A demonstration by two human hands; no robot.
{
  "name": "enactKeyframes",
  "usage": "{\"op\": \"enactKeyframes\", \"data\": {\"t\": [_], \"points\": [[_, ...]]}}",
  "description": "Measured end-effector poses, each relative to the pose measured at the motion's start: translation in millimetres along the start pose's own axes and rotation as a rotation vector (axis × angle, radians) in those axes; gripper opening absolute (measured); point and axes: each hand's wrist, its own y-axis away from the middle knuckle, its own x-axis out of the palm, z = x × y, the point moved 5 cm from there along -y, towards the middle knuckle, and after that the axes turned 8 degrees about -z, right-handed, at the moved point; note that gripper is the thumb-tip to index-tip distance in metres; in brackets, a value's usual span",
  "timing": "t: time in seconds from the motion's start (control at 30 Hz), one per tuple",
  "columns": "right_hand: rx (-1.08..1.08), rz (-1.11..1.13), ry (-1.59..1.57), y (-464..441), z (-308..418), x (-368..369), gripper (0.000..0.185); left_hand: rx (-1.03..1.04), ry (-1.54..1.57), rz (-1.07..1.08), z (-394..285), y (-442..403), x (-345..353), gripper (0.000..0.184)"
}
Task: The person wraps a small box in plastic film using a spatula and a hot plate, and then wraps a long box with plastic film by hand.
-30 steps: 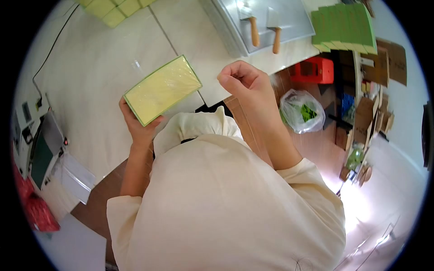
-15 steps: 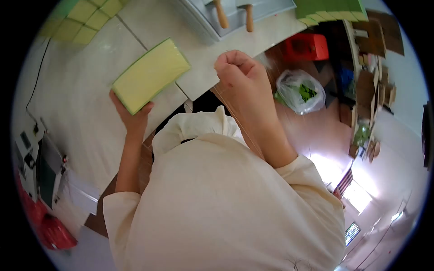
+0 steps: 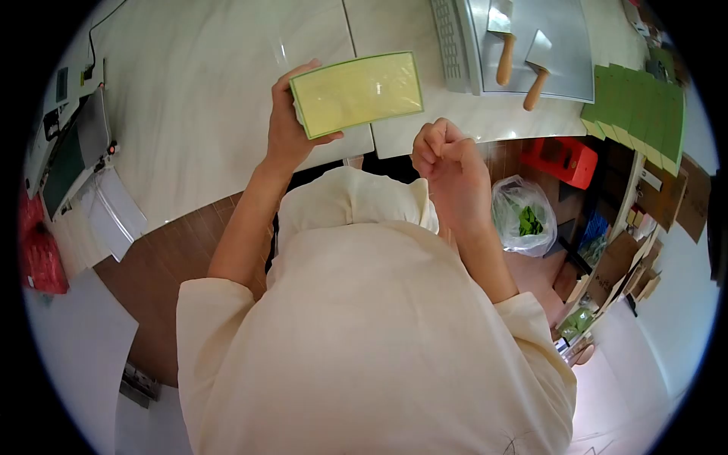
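A pale yellow box with green edges [image 3: 356,95], its surface shiny like clear film, is held just over the near edge of the table. Around its left end wraps my left hand [image 3: 290,136], thumb on the near side and fingers on the far side. My right hand [image 3: 459,167] is raised to the right of the box, apart from it. Its fingers are curled into a pinch; whatever they hold, if anything, I cannot make out.
On the pale table [image 3: 205,98] a grey tray [image 3: 565,45] bears two wooden-handled scrapers [image 3: 535,83]. Several green boxes [image 3: 637,110] stand at the right. Below lie a red plastic stool [image 3: 561,161] and a clear bag [image 3: 523,220] with green scraps. A device [image 3: 72,144] sits at the left.
My view has swung, so the table scene sits differently. The box in my left hand has turned closer to level. My right hand stays pinched; the thin strands near its wrist no longer show.
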Motion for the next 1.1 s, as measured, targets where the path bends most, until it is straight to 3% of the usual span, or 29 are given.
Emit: {"op": "enactKeyframes", "data": {"t": [0.07,0.13,0.17,0.23,0.27,0.33,0.37,0.43,0.57,0.63,0.67,0.73,0.83,0.87,0.93,1.1], "points": [[0.005,0.022,0.018,-3,-3,6,0.009,0.055,-0.045,0.042,-9,-3,-2,0.101],[-0.005,0.038,0.035,-5,-4,12,0.009,0.195,-0.103,-0.093,-32,-5,-13,0.097],[-0.069,0.024,0.202,-3,-5,16,0.01,0.189,-0.097,-0.09,-46,-1,-19,0.097],[-0.125,0.004,0.369,6,-7,26,0.011,0.247,-0.404,-0.092,-86,15,-33,0.074],[-0.09,0.051,0.433,12,-9,36,0.01,0.242,-0.401,-0.089,-107,15,-36,0.074],[-0.06,0.098,0.498,18,-13,50,0.009,-0.005,-0.181,0.024,-130,10,-28,0.034],[-0.126,0.148,0.531,20,-12,58,0.008,-0.002,-0.178,0.025,-133,10,-24,0.034],[-0.193,0.197,0.565,21,-9,66,0.007,-0.361,0.104,0.059,-121,14,-16,0.021],[-0.199,0.172,0.55,21,-15,65,0.006,-0.366,0.146,0.091,-113,18,-18,0.018],[-0.176,0.152,0.505,19,-21,61,0.012,-0.206,0.044,0.041,-119,14,-22,0.021],[-0.065,0.143,0.329,16,-24,56,0.021,-0.213,0.046,0.042,-118,12,-23,0.021],[0.093,0.179,0.028,16,-28,55,0.045,0.154,-0.202,0.091,-134,8,-23,0.027],[0.229,0.148,-0.055,22,-37,64,0.049,0.294,-0.36,0.1,-136,8,-13,0.028],[0.184,0.181,-0.002,22,-36,66,0.05,0.294,-0.359,0.102,-133,9,-12,0.028],[0.155,0.145,0.055,23,-38,64,0.045,0.207,-0.314,0.05,-124,11,-13,0.027],[0.048,0.065,0.179,22,-33,58,0.028,0.252,-0.386,0.137,-124,7,-13,0.028]]}}
